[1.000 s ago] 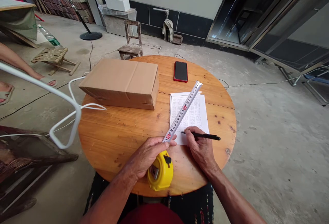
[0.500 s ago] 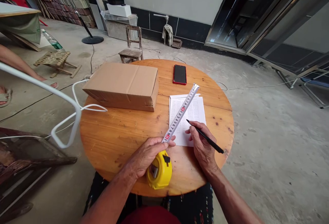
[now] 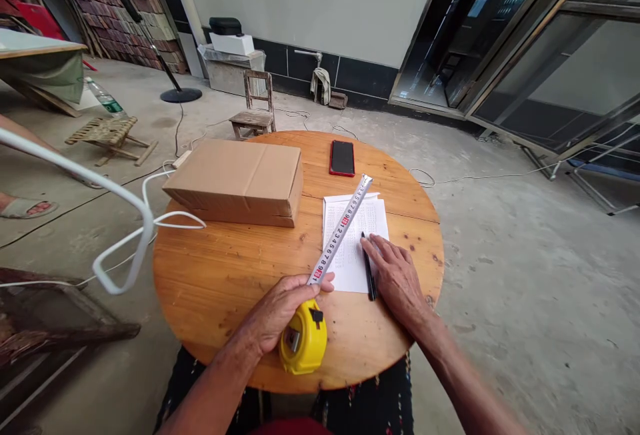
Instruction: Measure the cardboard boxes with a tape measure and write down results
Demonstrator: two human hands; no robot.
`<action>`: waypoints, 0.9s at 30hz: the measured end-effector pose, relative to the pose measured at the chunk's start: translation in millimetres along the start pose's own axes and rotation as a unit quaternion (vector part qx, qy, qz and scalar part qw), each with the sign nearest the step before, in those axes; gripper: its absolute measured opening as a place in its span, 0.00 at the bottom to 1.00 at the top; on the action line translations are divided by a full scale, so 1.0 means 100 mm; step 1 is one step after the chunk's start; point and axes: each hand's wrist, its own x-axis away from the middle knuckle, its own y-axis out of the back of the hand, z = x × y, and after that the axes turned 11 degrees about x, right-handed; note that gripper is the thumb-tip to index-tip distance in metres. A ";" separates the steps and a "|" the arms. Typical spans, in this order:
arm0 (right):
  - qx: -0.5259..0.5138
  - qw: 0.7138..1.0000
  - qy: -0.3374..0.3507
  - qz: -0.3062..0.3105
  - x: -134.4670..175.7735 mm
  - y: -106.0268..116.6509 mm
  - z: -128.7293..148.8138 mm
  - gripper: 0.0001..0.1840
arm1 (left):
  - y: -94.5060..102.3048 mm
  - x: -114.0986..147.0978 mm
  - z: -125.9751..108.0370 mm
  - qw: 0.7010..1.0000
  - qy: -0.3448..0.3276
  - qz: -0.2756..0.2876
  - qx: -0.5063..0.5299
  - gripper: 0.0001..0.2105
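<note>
My left hand (image 3: 277, 305) is closed on a yellow tape measure (image 3: 309, 348), gripping the drawn-out blade (image 3: 336, 238) near the case. That silver blade slants up and to the right across printed white sheets of paper (image 3: 353, 275). A black pen (image 3: 369, 274) lies on the right part of the paper, its tip pointing away from me. Flat beside it rests my right hand (image 3: 397, 278), fingers stretched out, with the index fingertip close to the pen's tip; whether they touch I cannot tell.
On the round wooden table (image 3: 240, 262) a closed cardboard box (image 3: 233, 178) stands at the left. Beyond the papers lies a phone (image 3: 343, 157) in a red case. A white metal frame (image 3: 135, 205) juts in from the left. Behind the table is a small wooden chair (image 3: 253, 118).
My right hand has put the pen down on the paper and spread flat beside it. The left hand keeps its hold on the tape measure. The whole view has tilted slightly up.
</note>
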 end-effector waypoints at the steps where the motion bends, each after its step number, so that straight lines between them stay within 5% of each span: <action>1: -0.008 1.000 -0.020 -0.014 0.02 -0.02 0.00 0.32 | 0.00 0.00 0.00 1.000 -0.001 -0.003 0.001 0.11; 9: -0.109 0.984 -0.104 -0.092 0.11 -0.09 -0.07 0.32 | 0.00 0.01 0.02 1.000 -0.012 -0.003 0.005 0.10; 19: -0.228 0.934 -0.228 -0.153 0.10 -0.19 -0.17 0.16 | 0.04 0.03 0.03 0.998 -0.027 0.037 0.035 0.10; 27: -0.250 0.919 -0.252 -0.172 0.07 -0.23 -0.21 0.15 | 0.13 0.06 0.02 0.993 -0.012 0.073 0.093 0.12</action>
